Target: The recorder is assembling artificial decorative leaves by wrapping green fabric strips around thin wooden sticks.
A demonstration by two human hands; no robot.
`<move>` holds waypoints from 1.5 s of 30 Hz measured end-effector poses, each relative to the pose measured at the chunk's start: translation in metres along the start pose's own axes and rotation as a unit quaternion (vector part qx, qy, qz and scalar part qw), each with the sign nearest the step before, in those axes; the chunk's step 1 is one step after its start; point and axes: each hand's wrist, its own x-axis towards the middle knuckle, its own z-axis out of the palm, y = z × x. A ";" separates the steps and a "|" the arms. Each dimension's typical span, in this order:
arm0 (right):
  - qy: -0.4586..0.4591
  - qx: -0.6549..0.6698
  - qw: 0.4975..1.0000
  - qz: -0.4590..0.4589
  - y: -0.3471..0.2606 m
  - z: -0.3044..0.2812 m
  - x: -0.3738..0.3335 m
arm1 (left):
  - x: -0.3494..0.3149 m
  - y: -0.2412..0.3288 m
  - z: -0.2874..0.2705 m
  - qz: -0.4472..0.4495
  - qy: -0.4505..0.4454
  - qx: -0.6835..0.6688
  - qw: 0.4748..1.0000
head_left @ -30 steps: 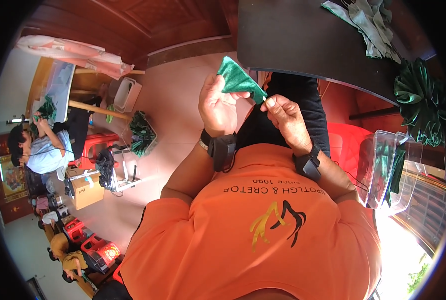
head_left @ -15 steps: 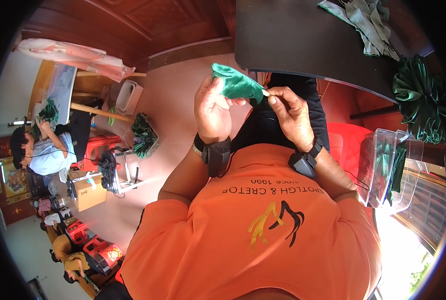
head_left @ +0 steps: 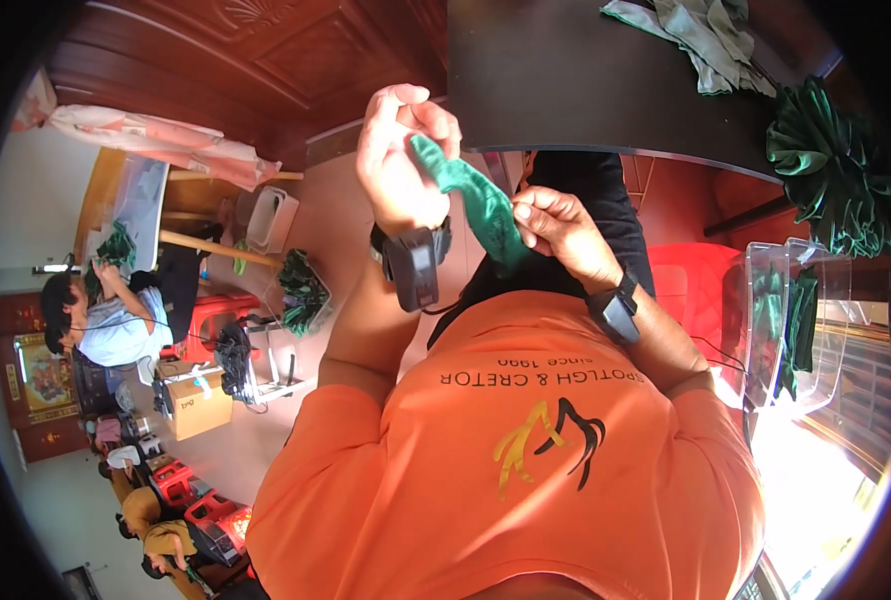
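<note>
A narrow strip of green velvet cloth [head_left: 484, 212] hangs slantwise between my hands, above my lap. My right hand [head_left: 566, 232] pinches its edge near the lower end with thumb and fingertips. The cloth's upper end lies against the palm side of my left hand [head_left: 401, 155], which is raised with its fingers loosely curved and apart, not closed round the cloth. A dark device is strapped to each wrist.
A dark table [head_left: 546, 90] stands ahead, with pale green cloth strips [head_left: 701, 40] on it. Bunched dark green cloth [head_left: 831, 170] hangs at its right end. Clear plastic bins [head_left: 766, 330] stand beside a red stool [head_left: 696, 290]. At left, a person [head_left: 116, 315] handles green cloth.
My left hand has moved up and left, and its grip on the cloth has loosened. The cloth now hangs longer and narrower, while my right hand has shifted slightly left and down.
</note>
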 end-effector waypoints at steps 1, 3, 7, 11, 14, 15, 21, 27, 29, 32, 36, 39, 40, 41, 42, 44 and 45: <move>0.002 -0.006 1.000 0.007 0.000 0.003 -0.002 | 0.006 -0.001 -0.006 -0.031 -0.027 -0.051 0.998; 0.004 -0.014 1.000 -0.002 -0.003 0.005 -0.005 | 0.013 -0.003 -0.016 -0.063 -0.055 -0.101 0.991; 0.009 -0.050 0.997 -0.056 0.001 0.002 -0.009 | 0.017 0.000 -0.016 -0.107 -0.057 -0.143 0.982; 0.020 -0.098 0.991 -0.091 0.002 0.005 -0.010 | 0.026 -0.003 -0.028 -0.179 -0.143 -0.189 0.955; 0.015 -0.098 0.990 -0.101 0.004 0.004 -0.009 | 0.023 -0.003 -0.027 -0.196 -0.189 -0.182 0.945; 0.015 -0.098 0.990 -0.100 0.003 0.004 -0.010 | 0.023 -0.003 -0.028 -0.205 -0.205 -0.188 0.938; -0.021 -0.170 0.979 -0.107 -0.007 0.007 -0.015 | 0.028 -0.005 -0.030 -0.259 -0.245 -0.204 0.912; -0.078 -0.156 0.980 -0.100 -0.007 0.006 -0.015 | 0.031 -0.005 -0.041 -0.277 -0.277 -0.198 0.899; -0.065 -0.177 0.973 -0.133 -0.007 0.006 -0.015 | 0.036 -0.006 -0.040 -0.315 -0.310 -0.204 0.873; -0.006 -0.215 0.962 -0.165 0.001 0.005 -0.012 | 0.025 -0.003 -0.027 -0.272 -0.199 -0.123 0.933; 0.087 -0.184 0.969 -0.138 -0.003 0.003 -0.009 | 0.002 0.000 -0.026 -0.166 -0.011 -0.039 0.985; 0.131 -0.225 0.951 -0.164 0.005 -0.003 -0.006 | -0.019 -0.010 -0.035 -0.116 -0.020 0.085 0.989; 0.132 -0.226 0.951 -0.164 0.006 -0.004 -0.005 | -0.027 -0.015 -0.028 -0.093 0.012 0.145 0.985; 0.142 -0.238 0.945 -0.175 0.007 -0.004 -0.004 | -0.030 -0.016 -0.019 -0.088 0.053 0.132 0.986; 0.152 -0.249 0.939 -0.184 0.007 -0.004 -0.004 | -0.030 -0.019 -0.019 -0.088 0.052 0.131 0.986; 0.156 -0.235 0.945 -0.165 0.005 -0.003 -0.004 | -0.028 -0.022 -0.021 -0.101 0.045 0.103 0.989; 0.155 -0.204 0.956 -0.146 0.007 -0.004 -0.004 | -0.027 -0.026 -0.027 -0.107 0.043 0.020 0.993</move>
